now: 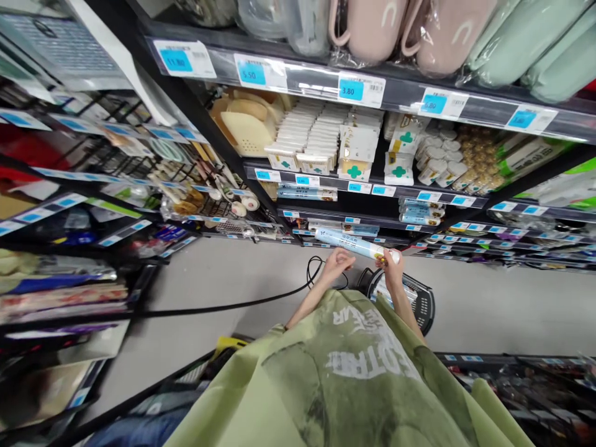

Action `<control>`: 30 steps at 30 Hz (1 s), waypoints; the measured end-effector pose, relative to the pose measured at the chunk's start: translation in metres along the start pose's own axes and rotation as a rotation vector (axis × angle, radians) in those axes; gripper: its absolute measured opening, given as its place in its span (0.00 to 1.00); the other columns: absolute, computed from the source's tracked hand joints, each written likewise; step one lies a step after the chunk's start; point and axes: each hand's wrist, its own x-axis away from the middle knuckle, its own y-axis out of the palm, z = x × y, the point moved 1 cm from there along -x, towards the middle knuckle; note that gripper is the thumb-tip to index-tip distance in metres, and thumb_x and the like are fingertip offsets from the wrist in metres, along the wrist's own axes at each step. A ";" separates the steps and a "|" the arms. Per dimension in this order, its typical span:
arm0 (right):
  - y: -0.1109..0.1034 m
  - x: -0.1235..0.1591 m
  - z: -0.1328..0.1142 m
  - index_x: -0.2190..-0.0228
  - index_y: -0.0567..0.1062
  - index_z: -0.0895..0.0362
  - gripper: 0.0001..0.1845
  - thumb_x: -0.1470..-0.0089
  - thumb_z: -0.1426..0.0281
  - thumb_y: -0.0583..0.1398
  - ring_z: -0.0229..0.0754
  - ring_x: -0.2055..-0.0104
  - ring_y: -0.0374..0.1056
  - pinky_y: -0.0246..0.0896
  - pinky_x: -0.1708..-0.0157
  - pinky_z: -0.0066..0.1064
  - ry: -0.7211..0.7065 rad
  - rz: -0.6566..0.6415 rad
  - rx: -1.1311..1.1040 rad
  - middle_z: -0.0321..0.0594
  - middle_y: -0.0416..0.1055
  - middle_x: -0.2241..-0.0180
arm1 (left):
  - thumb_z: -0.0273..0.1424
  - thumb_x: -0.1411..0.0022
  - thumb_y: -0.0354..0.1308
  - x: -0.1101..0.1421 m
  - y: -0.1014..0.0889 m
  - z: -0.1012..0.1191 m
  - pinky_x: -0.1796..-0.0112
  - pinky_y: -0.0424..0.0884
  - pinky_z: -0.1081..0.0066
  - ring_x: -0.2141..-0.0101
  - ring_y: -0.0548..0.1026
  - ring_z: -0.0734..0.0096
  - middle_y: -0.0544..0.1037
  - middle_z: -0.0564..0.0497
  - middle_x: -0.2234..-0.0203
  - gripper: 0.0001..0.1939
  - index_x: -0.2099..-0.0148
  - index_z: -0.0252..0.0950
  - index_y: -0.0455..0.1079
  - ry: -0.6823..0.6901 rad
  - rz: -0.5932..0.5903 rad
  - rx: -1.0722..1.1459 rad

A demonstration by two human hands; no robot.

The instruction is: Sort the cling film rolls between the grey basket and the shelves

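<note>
My right hand (392, 266) grips the right end of a long blue-and-white printed roll (349, 242). The roll lies almost level, its left end a little higher, in front of the lower shelves. Just below its middle is my left hand (338, 265), fingers curled in and apart from the roll; I see nothing in them. Beneath my right hand a black shopping basket (426, 304) on the floor holds similar blue-and-white rolls (400, 292). More such rolls (420, 212) lie on a lower shelf, and others (307, 194) sit further left.
Mugs (372, 28) in plastic wrap stand on the top shelf. Packs of cotton swabs (298, 133) and cutting boards (249, 124) fill the shelf beneath. A black cable (223, 308) crosses the grey floor (195, 273). Another rack (526, 391) stands behind me.
</note>
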 end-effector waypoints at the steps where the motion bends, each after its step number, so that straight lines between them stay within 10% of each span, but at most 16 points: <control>1: -0.002 -0.004 -0.002 0.58 0.70 0.50 0.35 0.56 0.45 0.77 0.41 0.78 0.75 0.74 0.77 0.30 0.003 -0.003 0.013 0.32 0.79 0.75 | 0.41 0.46 0.80 0.003 0.004 -0.002 0.57 0.78 0.62 0.68 0.81 0.62 0.81 0.50 0.67 0.24 0.53 0.41 0.73 0.077 -0.006 -0.055; 7: 0.016 -0.007 0.008 0.63 0.66 0.48 0.35 0.49 0.34 0.68 0.41 0.80 0.74 0.71 0.82 0.30 0.047 -0.041 0.096 0.32 0.80 0.75 | 0.30 0.42 0.73 0.006 0.009 -0.007 0.33 0.63 0.48 0.37 0.71 0.43 0.78 0.39 0.43 0.25 0.42 0.45 0.78 0.439 0.177 -0.455; 11: 0.027 0.004 0.021 0.63 0.66 0.48 0.34 0.49 0.33 0.66 0.43 0.79 0.75 0.69 0.84 0.31 0.068 -0.099 0.113 0.31 0.79 0.75 | 0.26 0.39 0.66 -0.015 -0.016 -0.002 0.28 0.50 0.45 0.32 0.65 0.41 0.73 0.40 0.34 0.30 0.35 0.45 0.76 0.469 -0.105 -0.836; 16: 0.037 0.006 0.043 0.62 0.70 0.49 0.35 0.52 0.35 0.70 0.44 0.76 0.78 0.75 0.80 0.32 0.134 -0.082 0.072 0.32 0.81 0.71 | 0.28 0.38 0.65 -0.050 -0.046 0.002 0.32 0.58 0.50 0.36 0.69 0.44 0.76 0.42 0.36 0.34 0.31 0.49 0.73 0.382 -0.413 -1.067; 30: 0.043 0.034 0.119 0.58 0.78 0.50 0.18 0.48 0.58 0.72 0.45 0.66 0.83 0.81 0.67 0.34 0.327 0.167 -0.127 0.40 0.85 0.60 | 0.24 0.35 0.61 -0.224 -0.130 0.078 0.34 0.55 0.37 0.34 0.63 0.32 0.68 0.28 0.35 0.35 0.26 0.35 0.63 0.217 -0.005 -1.594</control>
